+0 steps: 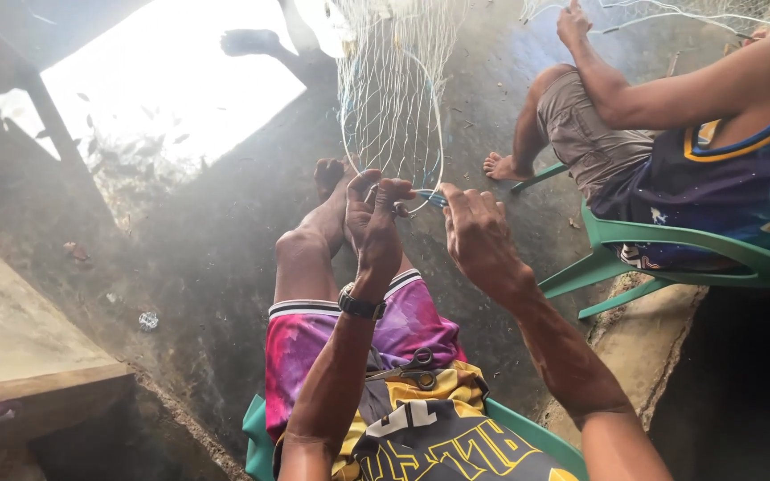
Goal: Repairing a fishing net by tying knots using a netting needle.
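A fine white fishing net (391, 98) hangs down in front of me, edged by a thick white cord loop. My left hand (372, 223) pinches the net's lower edge between thumb and fingers; a dark watch is on that wrist. My right hand (477, 233) grips the same edge just to the right, with a small blue tool (430, 198) showing between the two hands. Black-handled scissors (413, 370) lie on my lap, on my pink shorts. My bare leg stretches out under the net.
Another person (670, 134) sits on a green plastic chair (670, 245) at right, one hand raised to more net. A wooden bench (20, 347) stands at left. Concrete floor with scattered leaves and a bright sunlit patch lies ahead.
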